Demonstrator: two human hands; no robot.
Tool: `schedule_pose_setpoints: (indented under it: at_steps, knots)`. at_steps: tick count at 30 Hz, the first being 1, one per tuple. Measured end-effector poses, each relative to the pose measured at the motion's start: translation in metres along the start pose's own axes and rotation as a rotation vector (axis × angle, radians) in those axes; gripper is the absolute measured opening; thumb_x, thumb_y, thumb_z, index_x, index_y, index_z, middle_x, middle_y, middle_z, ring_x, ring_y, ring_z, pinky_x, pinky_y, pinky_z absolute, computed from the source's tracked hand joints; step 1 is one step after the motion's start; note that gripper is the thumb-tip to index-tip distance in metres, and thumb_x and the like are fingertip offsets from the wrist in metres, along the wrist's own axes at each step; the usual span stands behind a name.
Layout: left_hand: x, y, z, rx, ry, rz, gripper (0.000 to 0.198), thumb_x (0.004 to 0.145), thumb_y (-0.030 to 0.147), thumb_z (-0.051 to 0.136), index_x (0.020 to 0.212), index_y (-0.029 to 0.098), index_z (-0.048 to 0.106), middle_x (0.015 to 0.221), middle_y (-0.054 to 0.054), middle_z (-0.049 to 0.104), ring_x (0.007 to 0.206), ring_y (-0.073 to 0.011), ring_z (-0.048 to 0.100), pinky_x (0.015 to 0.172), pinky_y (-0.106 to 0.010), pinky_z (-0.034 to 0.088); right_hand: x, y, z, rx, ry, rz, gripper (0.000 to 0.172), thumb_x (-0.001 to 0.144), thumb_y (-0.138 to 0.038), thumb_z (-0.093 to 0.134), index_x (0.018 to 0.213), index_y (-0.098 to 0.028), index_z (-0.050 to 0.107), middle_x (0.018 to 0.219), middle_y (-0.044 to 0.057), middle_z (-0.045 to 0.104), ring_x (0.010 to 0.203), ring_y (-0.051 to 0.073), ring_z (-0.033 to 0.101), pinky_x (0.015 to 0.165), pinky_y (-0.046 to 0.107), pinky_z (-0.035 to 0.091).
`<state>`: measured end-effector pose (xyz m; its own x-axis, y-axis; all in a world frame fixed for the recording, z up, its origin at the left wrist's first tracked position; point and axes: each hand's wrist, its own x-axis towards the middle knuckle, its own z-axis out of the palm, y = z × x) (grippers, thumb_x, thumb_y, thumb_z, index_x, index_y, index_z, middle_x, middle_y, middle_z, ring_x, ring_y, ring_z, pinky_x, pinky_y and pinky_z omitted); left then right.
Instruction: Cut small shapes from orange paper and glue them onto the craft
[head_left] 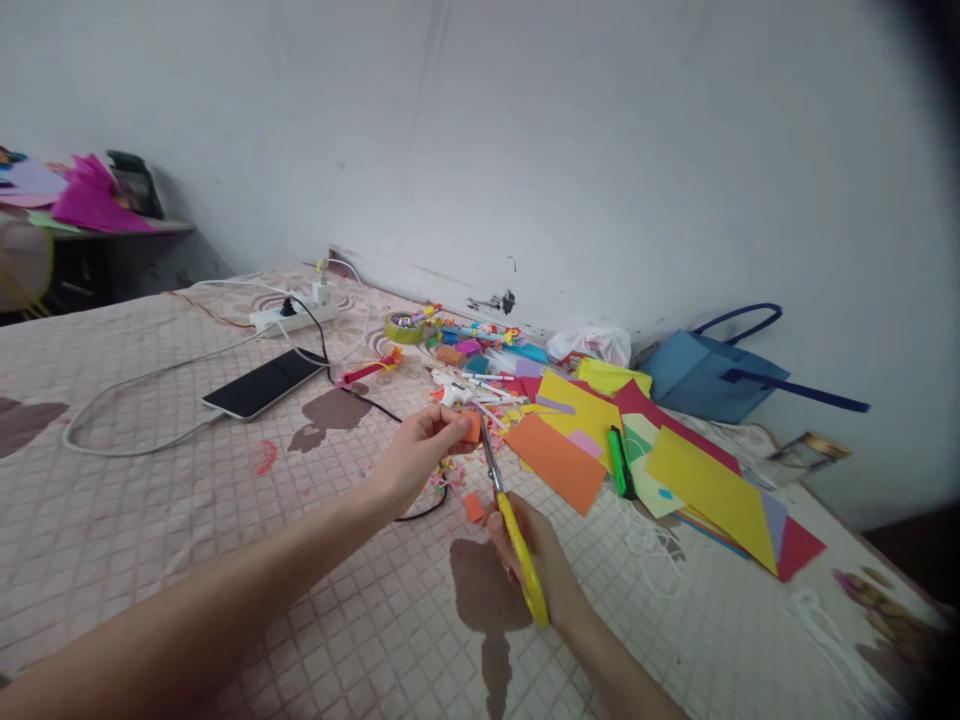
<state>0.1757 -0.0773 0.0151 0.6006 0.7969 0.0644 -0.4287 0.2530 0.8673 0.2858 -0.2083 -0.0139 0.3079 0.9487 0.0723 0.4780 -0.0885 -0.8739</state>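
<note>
My left hand pinches a small piece of orange paper between thumb and fingers. Yellow-handled scissors are gripped in my right hand, their blades pointing up and away, right at the edge of the orange piece. Whether the blades have paper between them I cannot make out. Just below the blades, a second small orange piece lies on the cloth. Bits of cut paper are scattered under my left hand. A white glue gun lies just beyond it.
Coloured paper sheets and a green box cutter lie to the right, before a blue bag. A tape roll sits further back. On the left are a cabled phone and a power strip.
</note>
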Motion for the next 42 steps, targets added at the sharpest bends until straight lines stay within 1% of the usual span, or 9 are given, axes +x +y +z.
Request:
schedule_pose_setpoints:
  at_steps: [4,8,15,21,32,37,42]
  knots:
    - [0.0005,0.0006,-0.0005,0.004,-0.008,-0.004,0.022,0.069,0.029,0.07,0.07,0.012,0.055,0.073,-0.002,0.064,0.071,-0.0106,0.06,0.07,-0.023,0.049,0.0001,0.0024,-0.0001,-0.018,-0.001,0.003,0.036,0.083,-0.054,0.044,0.067,-0.021,0.04,0.051,-0.006,0.037,0.045,0.009,0.035,0.041,0.021,0.029]
    - [0.0007,-0.0006,-0.0011,0.003,-0.012,-0.004,0.023,0.068,0.029,0.071,0.069,0.012,0.056,0.072,-0.002,0.064,0.07,-0.0104,0.06,0.069,-0.023,0.049,0.0003,0.0017,0.0007,0.017,-0.002,0.017,0.036,0.082,-0.054,0.044,0.068,-0.021,0.041,0.051,-0.006,0.036,0.045,0.01,0.034,0.041,0.021,0.029]
    - [0.001,-0.0014,-0.0018,0.011,-0.015,0.003,0.024,0.068,0.03,0.072,0.069,0.012,0.056,0.071,-0.001,0.063,0.069,-0.0097,0.059,0.069,-0.022,0.049,0.0004,0.0016,0.0011,0.004,0.008,0.007,0.032,0.082,-0.049,0.045,0.066,-0.022,0.039,0.053,-0.006,0.036,0.046,0.01,0.034,0.042,0.021,0.029]
    - [0.0014,-0.0015,-0.0017,0.025,-0.022,0.013,0.022,0.07,0.029,0.07,0.07,0.013,0.056,0.073,-0.002,0.064,0.07,-0.0102,0.059,0.069,-0.023,0.049,0.0,0.0053,0.0015,-0.015,0.016,0.014,0.029,0.081,-0.046,0.047,0.068,-0.021,0.041,0.055,-0.006,0.037,0.047,0.01,0.036,0.043,0.021,0.03]
    - [0.0011,-0.0012,-0.002,0.012,-0.019,0.002,0.022,0.069,0.03,0.071,0.07,0.013,0.057,0.071,-0.001,0.064,0.069,-0.0102,0.06,0.07,-0.023,0.049,-0.0011,0.0033,0.0018,0.011,0.016,0.061,0.03,0.078,-0.046,0.052,0.067,-0.022,0.039,0.054,-0.006,0.035,0.046,0.01,0.034,0.041,0.021,0.028]
    - [0.0013,-0.0021,-0.0022,0.004,-0.018,0.007,0.021,0.069,0.029,0.071,0.069,0.013,0.058,0.071,-0.001,0.064,0.069,-0.0106,0.06,0.07,-0.024,0.049,-0.0017,0.0002,0.0012,0.035,0.018,0.066,0.032,0.079,-0.049,0.05,0.067,-0.022,0.039,0.055,-0.006,0.036,0.046,0.009,0.034,0.04,0.02,0.028]
    - [0.0014,-0.0028,-0.0024,0.003,-0.019,0.011,0.021,0.069,0.03,0.071,0.07,0.013,0.058,0.073,-0.002,0.064,0.07,-0.0111,0.06,0.07,-0.025,0.049,-0.0014,-0.002,0.0012,0.032,0.019,0.079,0.028,0.078,-0.044,0.052,0.066,-0.022,0.039,0.053,-0.006,0.035,0.046,0.009,0.033,0.04,0.02,0.028]
